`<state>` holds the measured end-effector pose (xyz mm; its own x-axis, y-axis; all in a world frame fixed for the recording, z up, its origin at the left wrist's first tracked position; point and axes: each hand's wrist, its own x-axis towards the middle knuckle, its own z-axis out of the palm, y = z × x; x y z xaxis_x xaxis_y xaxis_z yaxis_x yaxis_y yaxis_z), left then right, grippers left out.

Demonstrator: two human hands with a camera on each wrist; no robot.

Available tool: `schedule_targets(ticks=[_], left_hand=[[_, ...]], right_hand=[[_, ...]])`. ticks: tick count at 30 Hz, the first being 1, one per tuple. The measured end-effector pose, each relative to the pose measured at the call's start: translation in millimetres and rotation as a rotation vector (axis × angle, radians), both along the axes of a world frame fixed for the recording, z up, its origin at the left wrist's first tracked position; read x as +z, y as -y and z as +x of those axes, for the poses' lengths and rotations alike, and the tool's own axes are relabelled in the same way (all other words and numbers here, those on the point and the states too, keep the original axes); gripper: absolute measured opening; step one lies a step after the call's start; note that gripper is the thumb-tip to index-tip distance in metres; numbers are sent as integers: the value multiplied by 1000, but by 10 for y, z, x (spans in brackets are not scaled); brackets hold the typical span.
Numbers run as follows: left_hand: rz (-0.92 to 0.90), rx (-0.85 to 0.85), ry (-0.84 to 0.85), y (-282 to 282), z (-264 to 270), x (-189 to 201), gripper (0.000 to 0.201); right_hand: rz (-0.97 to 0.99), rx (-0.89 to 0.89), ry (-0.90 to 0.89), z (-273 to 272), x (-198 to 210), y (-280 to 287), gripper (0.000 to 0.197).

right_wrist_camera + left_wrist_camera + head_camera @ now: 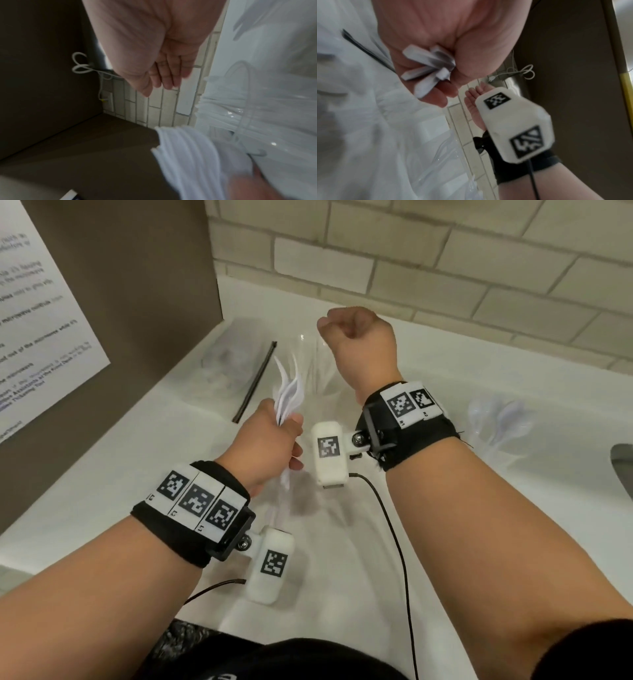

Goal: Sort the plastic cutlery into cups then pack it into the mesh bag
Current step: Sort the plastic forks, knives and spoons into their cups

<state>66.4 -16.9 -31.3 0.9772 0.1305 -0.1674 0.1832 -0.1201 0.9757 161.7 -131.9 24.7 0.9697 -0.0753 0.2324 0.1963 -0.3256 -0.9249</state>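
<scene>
Head view: clear plastic cup [313, 364] stands on the white counter [428, 508], between the two raised hands; contents too blurred to tell. Second clear plastic cup [498, 422] at far right holds white spoons, bowls up. Clear mesh bag with black zipper edge [236, 368] lies flat at the back left, beside the brown cabinet side [120, 302]; contents unclear.

Left hand [267, 443] fisted round a bundle of white plastic cutlery [286, 398]. Tips fan out above the fist, toward the bag; handle ends poke out below. Left wrist view: handle ends [428, 67] splay from the curled fingers [436, 94].

Right hand [359, 337] raised above the first cup. From the head camera it looks like a loose fist; right wrist view shows the fingers [168, 73] fairly straight and holding nothing.
</scene>
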Motion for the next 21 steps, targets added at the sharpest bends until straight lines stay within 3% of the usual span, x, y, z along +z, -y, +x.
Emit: schedule_targets(ticks=[5,8,14,18,21], left_hand=[[210,-65,2,257,93,33,33],[223,-145,-1,400,98,43,40],[15,-223,-17,582,26,29,30],[-310,-283,-103,675,-18,43,34],[-417,-267,-139,713,-18,61,28]], right_hand=[[-300,75,-251,-476,70,161,59],[-339,99,-318,-547,-10,269,49],[-111,102,-456,-592,-51,563,8],[36,100,-444,-650,-99,715,11],[107,99,-448,-669,-130,788,11]])
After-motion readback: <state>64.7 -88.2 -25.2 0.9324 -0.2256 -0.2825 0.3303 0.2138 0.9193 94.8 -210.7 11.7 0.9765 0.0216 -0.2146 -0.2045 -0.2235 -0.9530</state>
